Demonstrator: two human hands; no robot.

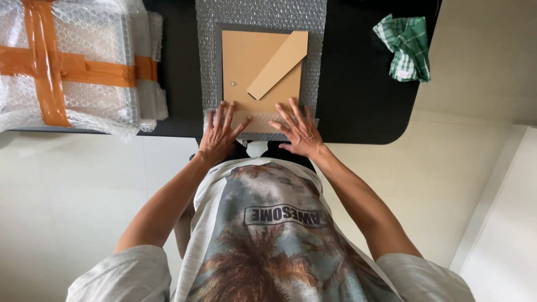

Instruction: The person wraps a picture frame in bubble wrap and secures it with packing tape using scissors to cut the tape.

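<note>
Both hands flat, fingers spread, gripping nothing. My left hand (pixel 220 133) and right hand (pixel 299 131) press the near flap of the clear bubble-wrap sheet (pixel 260 17) up over the bottom edge of the rectangular dark-framed picture frame (pixel 254 67), which lies face down, brown board back and stand up, mid black surface (pixel 358 106). Looks like the first wrapping fold. Flap needs holding flat. Taped bubble-wrapped bundle (pixel 67 61) far left, green checked cloth (pixel 407 47) far right.
</note>
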